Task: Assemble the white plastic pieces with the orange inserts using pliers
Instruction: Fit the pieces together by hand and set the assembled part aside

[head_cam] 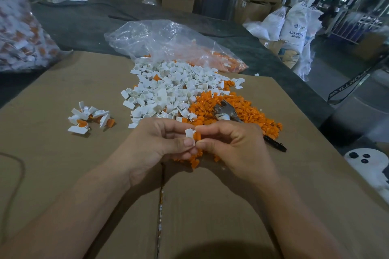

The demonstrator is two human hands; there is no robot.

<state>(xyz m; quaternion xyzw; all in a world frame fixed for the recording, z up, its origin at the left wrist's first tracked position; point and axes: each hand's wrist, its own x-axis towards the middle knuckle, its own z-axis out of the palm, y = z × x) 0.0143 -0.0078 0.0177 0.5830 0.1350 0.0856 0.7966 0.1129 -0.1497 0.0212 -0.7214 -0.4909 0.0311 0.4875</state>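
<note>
Over the brown cardboard worktop (63, 174), my left hand (160, 143) pinches a small white plastic piece (189, 132). My right hand (231, 145) holds a flat orange plastic insert (197, 136) in its fingers (207, 129), touching the piece at its three o'clock. I'd seat it squarely before taking the metal pliers (225, 111), which lie at one o'clock.

The cardboard (63, 174) is plain brown. Toward its far edge the heap of plastic pieces (168, 88) is white, and the heap of inserts (237, 109) toward the right edge is bright orange. The small cluster (88, 118) near the left edge is white with orange inside. Over the middle are one white piece (189, 133) and one orange insert (197, 135). The pliers (226, 112) have a silvery head and a black handle. The bag (168, 40) at the far edge is clear, with orange showing through.
</note>
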